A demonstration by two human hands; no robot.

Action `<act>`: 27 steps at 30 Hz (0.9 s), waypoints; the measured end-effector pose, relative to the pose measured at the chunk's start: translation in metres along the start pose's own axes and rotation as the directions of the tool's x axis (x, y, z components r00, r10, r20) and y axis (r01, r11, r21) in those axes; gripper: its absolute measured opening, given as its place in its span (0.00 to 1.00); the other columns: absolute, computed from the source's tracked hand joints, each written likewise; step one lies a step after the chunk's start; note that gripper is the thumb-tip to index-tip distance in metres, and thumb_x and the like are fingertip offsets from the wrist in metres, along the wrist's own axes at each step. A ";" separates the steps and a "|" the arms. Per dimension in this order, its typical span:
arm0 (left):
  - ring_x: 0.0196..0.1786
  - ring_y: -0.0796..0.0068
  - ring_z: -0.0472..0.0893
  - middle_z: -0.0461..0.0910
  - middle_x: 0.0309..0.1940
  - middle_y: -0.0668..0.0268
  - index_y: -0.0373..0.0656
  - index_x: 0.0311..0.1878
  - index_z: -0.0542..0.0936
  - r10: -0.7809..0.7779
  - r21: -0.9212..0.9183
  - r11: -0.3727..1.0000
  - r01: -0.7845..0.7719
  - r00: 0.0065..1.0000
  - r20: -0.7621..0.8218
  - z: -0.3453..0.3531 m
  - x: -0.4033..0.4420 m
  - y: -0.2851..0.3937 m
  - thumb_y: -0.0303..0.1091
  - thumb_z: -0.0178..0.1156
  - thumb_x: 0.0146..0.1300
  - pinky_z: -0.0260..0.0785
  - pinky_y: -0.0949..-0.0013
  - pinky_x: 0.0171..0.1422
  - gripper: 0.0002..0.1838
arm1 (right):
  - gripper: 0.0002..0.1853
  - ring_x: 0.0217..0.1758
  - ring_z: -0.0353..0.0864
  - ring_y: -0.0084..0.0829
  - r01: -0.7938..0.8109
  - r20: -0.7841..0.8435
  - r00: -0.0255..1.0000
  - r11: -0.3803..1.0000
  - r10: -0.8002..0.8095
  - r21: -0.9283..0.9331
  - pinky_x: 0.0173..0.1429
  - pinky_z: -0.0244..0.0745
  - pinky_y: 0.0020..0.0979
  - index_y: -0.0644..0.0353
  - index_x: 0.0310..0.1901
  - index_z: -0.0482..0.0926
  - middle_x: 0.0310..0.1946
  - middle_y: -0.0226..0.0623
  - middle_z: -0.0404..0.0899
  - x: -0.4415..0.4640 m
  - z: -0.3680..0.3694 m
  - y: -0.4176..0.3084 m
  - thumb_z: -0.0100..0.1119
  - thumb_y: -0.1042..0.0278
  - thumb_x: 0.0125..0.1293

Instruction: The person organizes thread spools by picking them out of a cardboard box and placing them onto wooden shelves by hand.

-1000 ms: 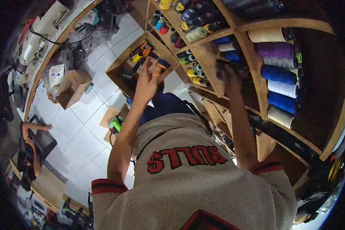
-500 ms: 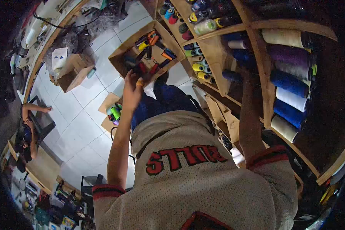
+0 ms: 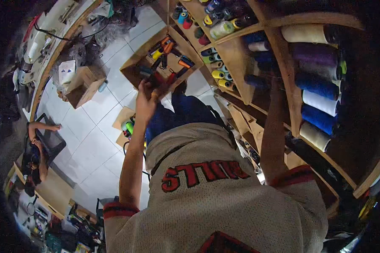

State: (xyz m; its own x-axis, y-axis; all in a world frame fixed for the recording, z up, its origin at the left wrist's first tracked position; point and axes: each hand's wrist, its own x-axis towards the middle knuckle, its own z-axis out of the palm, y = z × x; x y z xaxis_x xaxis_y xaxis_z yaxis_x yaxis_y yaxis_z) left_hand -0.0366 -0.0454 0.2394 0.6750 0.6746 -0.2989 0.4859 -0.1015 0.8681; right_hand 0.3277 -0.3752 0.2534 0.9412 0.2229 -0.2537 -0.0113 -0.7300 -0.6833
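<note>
My left hand is at the near edge of an open cardboard box, with its fingers curled over the rim. Inside that box lie several thread spools, among them a yellow spool, an orange spool and a red spool. My right hand reaches into a shadowed compartment of the wooden shelf. Dark blue spools lie close to it. Shadow hides the right fingers, so what they touch does not show.
Large cones, such as a white cone, lie stacked on the shelf's right side. Small yellow spools fill another compartment. A second cardboard box stands on the tiled floor. Another person's arm shows at far left.
The view has shifted slightly. My left hand stays at the box's edge, its fingers a little lower. My right hand remains inside the shelf compartment.
</note>
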 end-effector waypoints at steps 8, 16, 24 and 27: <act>0.50 0.54 0.77 0.77 0.46 0.49 0.37 0.56 0.67 0.141 0.002 0.989 -0.145 0.966 0.217 0.003 0.018 0.042 0.30 0.55 0.57 0.69 0.62 0.53 0.23 | 0.22 0.38 0.78 0.33 0.095 0.209 0.978 0.893 -0.001 -0.441 0.45 0.73 0.35 0.65 0.47 0.76 0.38 0.38 0.80 -0.053 0.013 -0.034 0.63 0.59 0.54; 0.50 0.58 0.75 0.70 0.55 0.54 0.41 0.60 0.66 0.608 -0.128 0.775 -0.618 0.677 0.414 -0.044 0.032 0.182 0.35 0.67 0.48 0.72 0.65 0.48 0.34 | 0.21 0.40 0.80 0.29 -0.122 0.335 0.940 0.864 -0.057 0.488 0.38 0.80 0.29 0.70 0.46 0.75 0.38 0.42 0.79 -0.147 0.002 -0.225 0.59 0.59 0.59; 0.40 0.74 0.78 0.78 0.44 0.62 0.41 0.59 0.68 0.648 -0.371 0.758 -0.536 0.680 0.342 -0.113 0.015 0.219 0.30 0.68 0.46 0.70 0.72 0.44 0.34 | 0.22 0.38 0.81 0.29 -0.025 0.271 0.942 0.764 -0.198 0.645 0.37 0.81 0.32 0.68 0.45 0.77 0.38 0.41 0.79 -0.196 0.018 -0.320 0.50 0.53 0.65; 0.41 0.79 0.75 0.77 0.44 0.62 0.36 0.58 0.69 0.577 -0.434 0.791 -0.431 0.761 0.296 -0.135 0.010 0.214 0.27 0.68 0.47 0.67 0.74 0.47 0.32 | 0.20 0.47 0.78 0.29 0.259 0.188 0.882 0.779 -0.431 0.571 0.51 0.73 0.30 0.65 0.48 0.77 0.42 0.39 0.79 -0.201 0.028 -0.338 0.55 0.57 0.62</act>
State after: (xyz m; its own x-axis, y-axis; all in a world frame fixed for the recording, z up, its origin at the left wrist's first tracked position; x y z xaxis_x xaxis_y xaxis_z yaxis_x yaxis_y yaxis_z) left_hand -0.0007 0.0379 0.4757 0.9585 0.2386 0.1563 -0.1477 -0.0539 0.9876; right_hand 0.1328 -0.1552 0.5160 0.7720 0.6330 -0.0577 0.0428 -0.1423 -0.9889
